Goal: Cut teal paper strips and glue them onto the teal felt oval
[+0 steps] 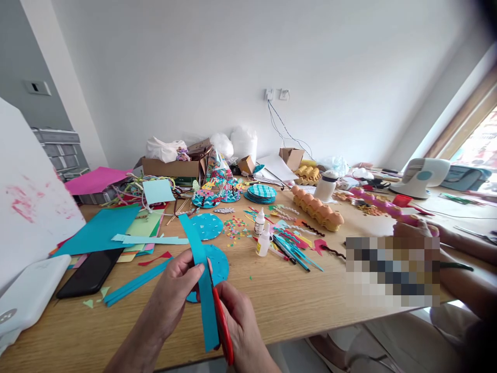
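A long blue paper strip point(199, 248) is pinched between the thumb and fingers of my left hand point(179, 277), held upright above the table's front. My right hand point(238, 316) grips red-handled scissors point(222, 324), whose blades run along the strip's right edge. Behind the strip, partly hidden by it and my hands, lie blue paper discs, one plain disc point(217, 263) and another with pale spots point(205, 226). Left of my left hand, more narrow blue strips point(135, 282) rest on the wood, and a pale blue strip point(151, 240) lies farther back.
Coloured paper sheets point(97, 228), a black phone point(90, 272) and a white device point(33, 290) are at left. Glue bottles point(264, 242), pens point(291, 251) and egg cartons point(316, 207) stand centre right. At right, another person's hands point(415, 230) hold a pink egg-carton strip point(376, 203).
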Available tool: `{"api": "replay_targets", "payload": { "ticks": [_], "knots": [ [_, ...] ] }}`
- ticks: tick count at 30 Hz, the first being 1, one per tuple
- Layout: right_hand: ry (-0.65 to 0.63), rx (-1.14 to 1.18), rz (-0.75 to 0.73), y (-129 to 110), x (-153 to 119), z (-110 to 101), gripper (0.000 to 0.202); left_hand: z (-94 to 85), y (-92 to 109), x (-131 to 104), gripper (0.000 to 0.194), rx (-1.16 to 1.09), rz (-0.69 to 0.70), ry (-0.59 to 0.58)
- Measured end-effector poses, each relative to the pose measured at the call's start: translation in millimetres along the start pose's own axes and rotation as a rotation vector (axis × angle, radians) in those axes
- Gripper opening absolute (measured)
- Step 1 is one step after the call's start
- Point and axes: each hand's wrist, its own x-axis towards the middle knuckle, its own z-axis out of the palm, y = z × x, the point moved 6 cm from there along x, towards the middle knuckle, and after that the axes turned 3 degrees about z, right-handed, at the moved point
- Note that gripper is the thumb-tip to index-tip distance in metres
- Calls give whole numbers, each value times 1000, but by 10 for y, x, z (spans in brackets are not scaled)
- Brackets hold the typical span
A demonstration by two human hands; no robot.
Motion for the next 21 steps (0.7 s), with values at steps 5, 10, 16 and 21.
{"api": "replay_targets", "payload": {
  "ticks": [5, 10, 16, 21],
  "knots": [
    [15, -38, -38, 74, 5, -2, 47, 3, -15, -8, 17, -26, -18, -11],
    [-27, 27, -63, 14, 0, 26, 44, -7, -28, -20, 16, -21, -29, -20],
    [-55, 90, -36, -23, -16, 28, 42, 18, -31, -25, 13, 40, 9, -61],
    [-47, 67, -38, -38, -19, 18, 42, 32, -44, -54, 13, 58, 13, -86]
  ]
}}
